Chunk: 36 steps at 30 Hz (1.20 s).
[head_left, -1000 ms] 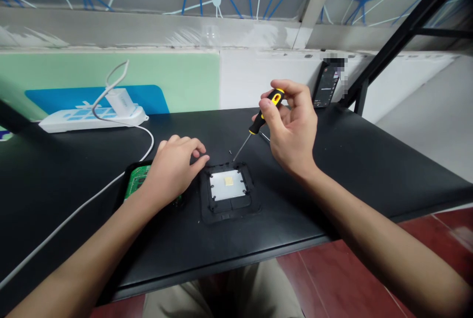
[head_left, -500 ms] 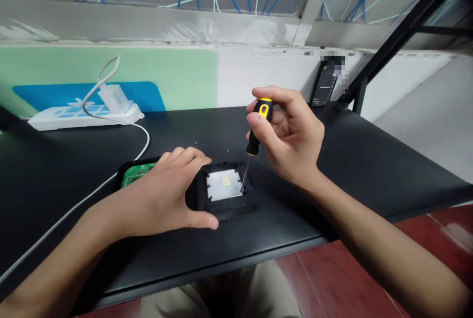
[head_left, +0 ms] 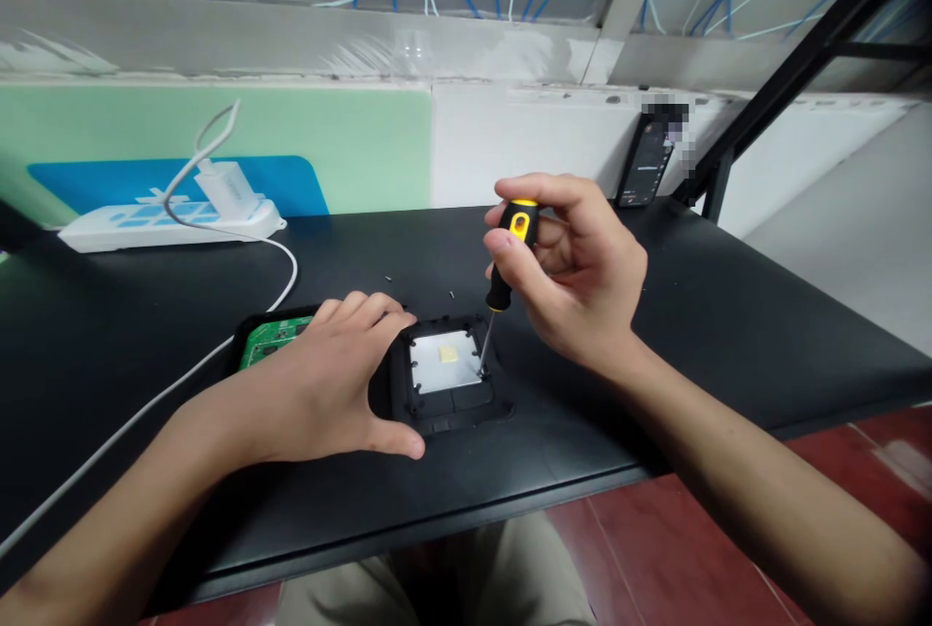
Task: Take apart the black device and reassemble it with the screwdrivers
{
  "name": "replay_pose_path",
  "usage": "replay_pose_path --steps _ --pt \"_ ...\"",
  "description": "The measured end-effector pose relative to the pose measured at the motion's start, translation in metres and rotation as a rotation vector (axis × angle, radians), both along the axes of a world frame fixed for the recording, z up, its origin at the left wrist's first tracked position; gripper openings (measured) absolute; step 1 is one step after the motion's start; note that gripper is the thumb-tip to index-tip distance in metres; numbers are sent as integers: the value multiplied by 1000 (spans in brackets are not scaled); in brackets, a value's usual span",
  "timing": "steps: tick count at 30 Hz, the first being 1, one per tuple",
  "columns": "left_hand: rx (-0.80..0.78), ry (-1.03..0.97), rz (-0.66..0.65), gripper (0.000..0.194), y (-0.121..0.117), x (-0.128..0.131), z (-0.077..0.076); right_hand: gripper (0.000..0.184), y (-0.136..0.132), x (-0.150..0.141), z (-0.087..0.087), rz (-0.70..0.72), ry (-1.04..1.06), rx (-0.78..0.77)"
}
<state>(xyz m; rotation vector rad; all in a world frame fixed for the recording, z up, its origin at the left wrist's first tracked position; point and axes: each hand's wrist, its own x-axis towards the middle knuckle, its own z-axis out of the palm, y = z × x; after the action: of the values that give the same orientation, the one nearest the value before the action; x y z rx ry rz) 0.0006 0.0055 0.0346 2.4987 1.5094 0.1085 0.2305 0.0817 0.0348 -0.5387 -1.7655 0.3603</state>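
My right hand (head_left: 593, 267) grips a black and yellow screwdriver (head_left: 499, 286), tilted slightly, its tip down at the right edge of a silver metal plate (head_left: 433, 376). A small pale yellow square pad (head_left: 448, 354) lies on that plate, which sits inside a black plastic casing (head_left: 458, 424). Spread across the casing's left side is my left hand (head_left: 327, 383), with the thumb at the near edge and the fingertips at the far edge. Partly hidden behind this hand is a green circuit board (head_left: 277, 340) in a black housing.
Two tiny screws (head_left: 451, 294) lie on the black table (head_left: 349, 257) beyond the casing. A white power strip (head_left: 109, 230) with a plugged-in charger (head_left: 227, 189) stands at the back left. Its white cable (head_left: 156, 403) runs forward. A phone (head_left: 647, 160) leans against the wall.
The view has shifted slightly. Both hands keep nearly the same pose, with the screwdriver tip still at the plate's right edge.
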Motion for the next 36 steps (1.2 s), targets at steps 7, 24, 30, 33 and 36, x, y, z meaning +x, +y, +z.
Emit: replay_pose_path --steps 7,24,30,33,36 --pt "-9 26 3 87 0 1 1 25 -3 0 2 -4 -3 37" --pt "-17 14 7 85 -1 0 2 23 -6 -2 2 155 43 63" --pt "-17 23 16 91 1 2 2 21 -7 -5 2 224 104 128" --pt "-28 25 26 90 0 3 3 19 -7 -7 4 218 116 175" --pt "-28 24 31 89 0 4 5 16 -8 -9 6 216 125 159"
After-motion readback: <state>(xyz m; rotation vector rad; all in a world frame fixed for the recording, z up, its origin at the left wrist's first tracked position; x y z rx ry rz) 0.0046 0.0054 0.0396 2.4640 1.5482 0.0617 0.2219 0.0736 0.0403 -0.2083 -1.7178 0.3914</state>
